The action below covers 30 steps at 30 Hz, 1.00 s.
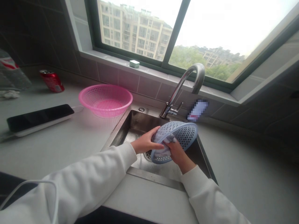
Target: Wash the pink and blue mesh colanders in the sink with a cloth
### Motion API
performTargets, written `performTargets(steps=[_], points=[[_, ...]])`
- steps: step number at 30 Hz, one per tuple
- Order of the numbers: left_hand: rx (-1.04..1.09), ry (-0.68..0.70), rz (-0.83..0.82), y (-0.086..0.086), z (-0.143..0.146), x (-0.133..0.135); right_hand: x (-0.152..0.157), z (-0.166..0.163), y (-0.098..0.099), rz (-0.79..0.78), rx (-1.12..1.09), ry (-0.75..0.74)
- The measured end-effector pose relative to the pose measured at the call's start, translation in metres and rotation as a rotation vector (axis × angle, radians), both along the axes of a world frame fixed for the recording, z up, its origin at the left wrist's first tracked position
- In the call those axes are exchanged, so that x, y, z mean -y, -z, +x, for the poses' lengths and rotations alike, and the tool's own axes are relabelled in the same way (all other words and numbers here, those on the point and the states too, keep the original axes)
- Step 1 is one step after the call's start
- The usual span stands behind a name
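Observation:
A pale blue perforated basket (184, 133) is tilted on its side over the steel sink (130, 127). My left hand (144, 143) grips its rim from the left, fingers curled round the edge. My right hand (176, 152) is inside the basket's lower part, fingers closed on a whitish cloth (167, 146) pressed against the mesh. Both arms wear white sleeves. The curved chrome tap (187, 84) stands just behind the basket; no water shows.
A pink perforated basket (105, 100) sits on the grey counter left of the sink. A dark phone on a white power strip (39, 119) lies further left, a red can (51, 81) behind it. A small white object (134, 63) rests on the window sill.

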<state>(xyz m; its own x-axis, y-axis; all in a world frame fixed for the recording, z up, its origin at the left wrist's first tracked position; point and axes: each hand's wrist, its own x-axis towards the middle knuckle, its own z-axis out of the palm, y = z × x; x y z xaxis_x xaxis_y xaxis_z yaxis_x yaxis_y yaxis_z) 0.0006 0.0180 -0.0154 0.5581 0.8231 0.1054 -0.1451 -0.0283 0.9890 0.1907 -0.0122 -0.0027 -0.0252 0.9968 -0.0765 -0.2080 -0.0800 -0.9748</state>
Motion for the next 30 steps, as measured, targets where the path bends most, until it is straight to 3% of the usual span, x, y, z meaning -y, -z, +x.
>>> performTargets(steps=[2,7,14,21,27,30], points=[[0.004,-0.012,0.011,-0.001,0.000,0.000,0.000,-0.002,0.000,0.026,0.031,-0.023],[-0.026,0.031,0.024,-0.006,0.001,0.002,-0.008,0.006,0.002,0.033,-0.141,0.116],[0.018,-0.005,0.010,-0.008,-0.001,0.003,0.003,-0.004,-0.005,-0.029,-0.067,-0.043],[-0.017,0.062,-0.017,-0.006,-0.003,0.001,-0.005,0.010,-0.004,-0.059,-0.213,0.127],[-0.037,-0.026,0.013,-0.006,0.001,0.003,0.003,-0.005,-0.004,0.000,-0.037,0.000],[-0.048,-0.035,0.018,-0.007,0.001,0.004,0.001,-0.003,-0.005,0.004,-0.057,0.053]])
